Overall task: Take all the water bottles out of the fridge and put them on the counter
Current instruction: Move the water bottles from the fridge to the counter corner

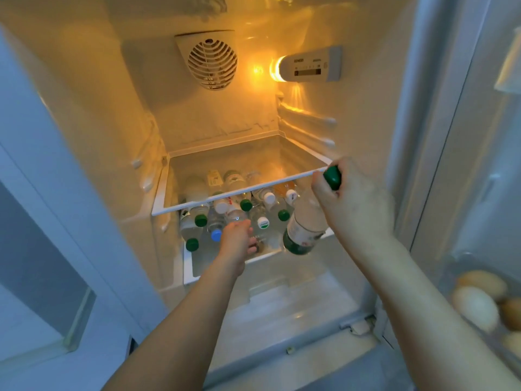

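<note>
Right hand: the right hand [352, 198] grips a green-capped water bottle [306, 224] by its neck, fingers curled round it just below the cap, the bottle hanging tilted in front of the glass shelf [197, 203] at the open fridge's [93, 114] right side.
Left hand: the left hand [236, 238] reaches into the clear drawer [191, 266] below the shelf, fingers loosely extended over the bottles there; whether it has hold of one I cannot tell (the fingertips are hidden among them).
Remaining bottles: a pile of water bottles [225, 213] lies on its side in the drawer, caps facing out, mostly green [200, 220] and white [263, 223], one blue [216, 235].
Fridge interior: round fan vent [212, 64] on the back wall, lit control panel [308, 68] to its right.
Door rack: eggs [476, 300] sit at the right edge, blurred.
</note>
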A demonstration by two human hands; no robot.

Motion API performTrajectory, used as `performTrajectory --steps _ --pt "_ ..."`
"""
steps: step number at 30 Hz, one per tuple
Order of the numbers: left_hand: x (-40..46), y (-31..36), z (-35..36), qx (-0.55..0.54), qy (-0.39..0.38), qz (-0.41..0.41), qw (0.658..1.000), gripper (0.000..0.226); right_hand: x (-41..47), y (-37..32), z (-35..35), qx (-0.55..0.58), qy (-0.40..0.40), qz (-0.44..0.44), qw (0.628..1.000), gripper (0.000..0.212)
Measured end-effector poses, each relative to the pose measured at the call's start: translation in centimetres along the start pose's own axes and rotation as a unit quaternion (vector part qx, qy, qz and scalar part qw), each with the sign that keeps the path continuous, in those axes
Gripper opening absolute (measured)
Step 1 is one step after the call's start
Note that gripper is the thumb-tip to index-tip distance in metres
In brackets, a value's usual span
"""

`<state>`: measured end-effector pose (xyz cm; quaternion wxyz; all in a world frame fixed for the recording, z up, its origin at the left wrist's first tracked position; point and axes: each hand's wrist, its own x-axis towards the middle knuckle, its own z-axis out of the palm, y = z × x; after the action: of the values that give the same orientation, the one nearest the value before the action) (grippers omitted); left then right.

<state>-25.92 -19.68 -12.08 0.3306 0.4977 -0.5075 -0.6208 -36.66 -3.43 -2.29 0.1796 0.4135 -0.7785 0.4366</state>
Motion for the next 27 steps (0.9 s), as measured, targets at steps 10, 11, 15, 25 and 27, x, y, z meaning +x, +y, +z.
performTrajectory --steps 10,11,15,25,27 --pt "6.6 1.5 -0.5 -0.226 -0.004 -0.095 0.969 0.049 -0.1 2.6 6.5 -0.024 -0.193 0.082 0.978 0.023" --pt "7.1 1.7 -0.2 -0.232 -0.015 -0.101 0.967 0.051 0.0 2.7 7.0 -0.029 -0.198 0.088 0.976 0.024" --pt "9.3 2.3 1.3 -0.235 -0.038 -0.134 0.962 0.060 0.8 3.3 8.5 -0.042 -0.224 0.099 0.969 0.025" --pt "12.1 2.2 3.8 -0.240 -0.016 -0.122 0.963 0.054 1.5 5.3 10.3 -0.071 -0.249 0.094 0.961 0.023" --pt "12.1 1.7 4.0 -0.243 -0.008 -0.111 0.964 0.055 1.5 5.4 10.5 -0.070 -0.256 0.099 0.959 0.023"
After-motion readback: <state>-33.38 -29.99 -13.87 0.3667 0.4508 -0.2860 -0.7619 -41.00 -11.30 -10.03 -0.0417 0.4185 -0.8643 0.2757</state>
